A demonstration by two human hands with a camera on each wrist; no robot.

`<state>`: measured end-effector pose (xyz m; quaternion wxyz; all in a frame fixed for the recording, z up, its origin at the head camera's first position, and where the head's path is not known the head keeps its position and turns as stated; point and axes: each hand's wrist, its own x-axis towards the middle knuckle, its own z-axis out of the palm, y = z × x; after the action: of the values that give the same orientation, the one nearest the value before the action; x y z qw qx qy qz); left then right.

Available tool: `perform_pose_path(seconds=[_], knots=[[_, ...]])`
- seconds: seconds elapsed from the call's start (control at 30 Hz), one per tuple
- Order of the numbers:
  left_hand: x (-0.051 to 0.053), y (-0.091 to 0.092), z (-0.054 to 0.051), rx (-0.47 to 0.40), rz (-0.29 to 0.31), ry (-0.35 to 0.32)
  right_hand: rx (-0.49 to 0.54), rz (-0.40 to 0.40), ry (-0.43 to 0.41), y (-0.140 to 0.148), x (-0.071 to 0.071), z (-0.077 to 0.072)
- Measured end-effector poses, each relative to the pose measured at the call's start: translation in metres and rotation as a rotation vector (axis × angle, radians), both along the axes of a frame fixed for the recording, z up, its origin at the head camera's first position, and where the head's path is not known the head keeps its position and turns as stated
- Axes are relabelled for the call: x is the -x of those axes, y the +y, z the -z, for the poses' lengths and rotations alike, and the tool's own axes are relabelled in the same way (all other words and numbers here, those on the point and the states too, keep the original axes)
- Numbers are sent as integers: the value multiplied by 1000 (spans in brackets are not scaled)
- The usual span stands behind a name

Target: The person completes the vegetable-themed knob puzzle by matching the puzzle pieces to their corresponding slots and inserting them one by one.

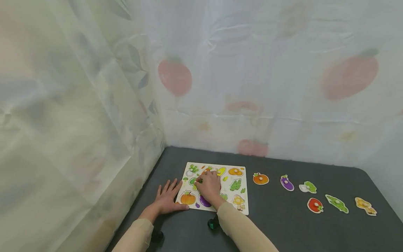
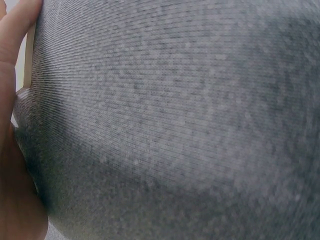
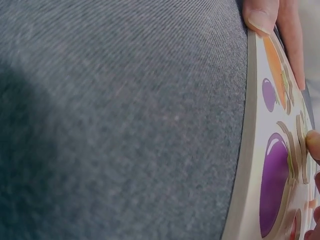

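A pale wooden vegetable puzzle board [image 1: 231,207] lies on the dark table. My left hand [image 1: 168,202] rests flat at its left side with fingers spread, the thumb on the board's near left corner; the left wrist view catches only part of this hand [image 2: 17,120]. Above the board, my right hand [image 1: 208,185] pinches at a green puzzle piece [image 1: 192,182] in the left middle area, largely covering it. In the right wrist view, fingertips touch a raised piece [image 3: 302,150] behind the printed eggplant [image 3: 274,185]. A printed pumpkin [image 1: 188,198] shows near the left thumb.
To the board's right lie loose pieces: a pumpkin [image 1: 260,179], an eggplant [image 1: 287,183], a white-and-green cabbage [image 1: 308,187], a tomato [image 1: 315,205], a green pea pod [image 1: 337,203] and yellow mushrooms [image 1: 365,206]. Printed curtains [image 1: 220,87] border the table behind and at left.
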<state>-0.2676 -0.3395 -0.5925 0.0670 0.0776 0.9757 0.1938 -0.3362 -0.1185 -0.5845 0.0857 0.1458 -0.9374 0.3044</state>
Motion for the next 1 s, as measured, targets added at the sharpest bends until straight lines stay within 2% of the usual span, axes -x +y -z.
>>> perform_pose_path(seconds=[0.33, 0.73, 1.0], knots=[[1, -3, 8, -10, -11, 19, 22, -5, 28, -2, -3, -3], [1, -1, 3, 1, -7, -6, -10, -5, 18, -4, 2, -1], [-4, 1, -3, -19, 13, 24, -4, -4, 41, -4, 2, 2]])
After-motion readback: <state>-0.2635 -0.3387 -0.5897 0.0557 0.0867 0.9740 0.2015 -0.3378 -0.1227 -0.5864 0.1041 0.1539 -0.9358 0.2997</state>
